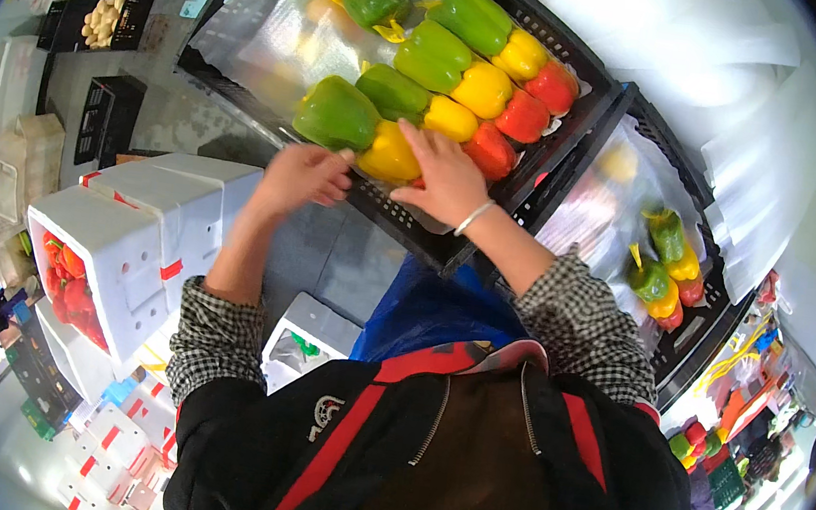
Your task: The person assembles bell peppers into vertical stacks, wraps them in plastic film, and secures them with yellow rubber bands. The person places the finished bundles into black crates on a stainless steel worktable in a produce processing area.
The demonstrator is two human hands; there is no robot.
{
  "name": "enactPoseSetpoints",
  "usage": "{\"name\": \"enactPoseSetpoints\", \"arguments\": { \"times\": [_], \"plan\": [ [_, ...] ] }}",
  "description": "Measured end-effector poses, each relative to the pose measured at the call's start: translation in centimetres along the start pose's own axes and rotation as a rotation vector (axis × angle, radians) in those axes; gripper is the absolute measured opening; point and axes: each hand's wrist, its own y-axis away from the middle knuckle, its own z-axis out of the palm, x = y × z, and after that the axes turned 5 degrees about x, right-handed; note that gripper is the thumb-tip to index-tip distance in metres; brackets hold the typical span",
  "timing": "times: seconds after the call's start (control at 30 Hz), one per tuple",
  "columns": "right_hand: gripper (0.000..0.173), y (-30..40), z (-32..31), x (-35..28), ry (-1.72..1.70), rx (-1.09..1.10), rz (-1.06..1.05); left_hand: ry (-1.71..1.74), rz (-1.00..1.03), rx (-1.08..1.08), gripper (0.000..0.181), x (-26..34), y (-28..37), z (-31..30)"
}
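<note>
Rows of bell peppers lie in a black plastic crate [410, 233] lined with clear film. Each row runs green, yellow, red, and they seem to be bagged in threes. My right hand [451, 177] rests with spread fingers over the nearest yellow pepper [391, 153], a red one partly hidden beneath it. By the near rim, beside the nearest green pepper [337, 112], my left hand [309, 177] has its fingers bent; whether it pinches some film I cannot tell. Further up lies another row with a green pepper [375, 3], turned the other way.
To the right stands a second black crate [668, 360] with a few pepper packs [668, 258]. White foam boxes [147, 225] are stacked at left, one holding red peppers [69, 284]. A blue plastic sheet [432, 311] hangs below the crate. A person [763, 454] is far off at right.
</note>
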Motion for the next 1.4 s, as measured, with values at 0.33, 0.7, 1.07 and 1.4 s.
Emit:
{"name": "enactPoseSetpoints", "arguments": {
  "times": [0.33, 0.7, 1.07, 1.4],
  "plan": [
    [0.090, -0.6, -0.4, -2.5, 0.244, -0.186, 0.065, -0.282, 0.242, -0.062, 0.083, 4.2, -12.7, -3.7],
    [0.087, -1.0, -1.6, -2.6, 0.317, -0.352, 0.154, -0.718, 0.610, 0.306, 0.071, 7.3, -16.6, 0.4],
    [0.073, -0.9, -0.5, -0.9, 0.323, -0.318, 0.143, -0.010, 0.255, 0.128, 0.073, 1.4, -10.7, -7.4],
    [0.073, -9.6, -4.5, 3.5, 0.437, 0.237, -0.128, -0.156, 0.396, -0.297, 0.095, 0.0, -10.4, -4.8]
  ]
}}
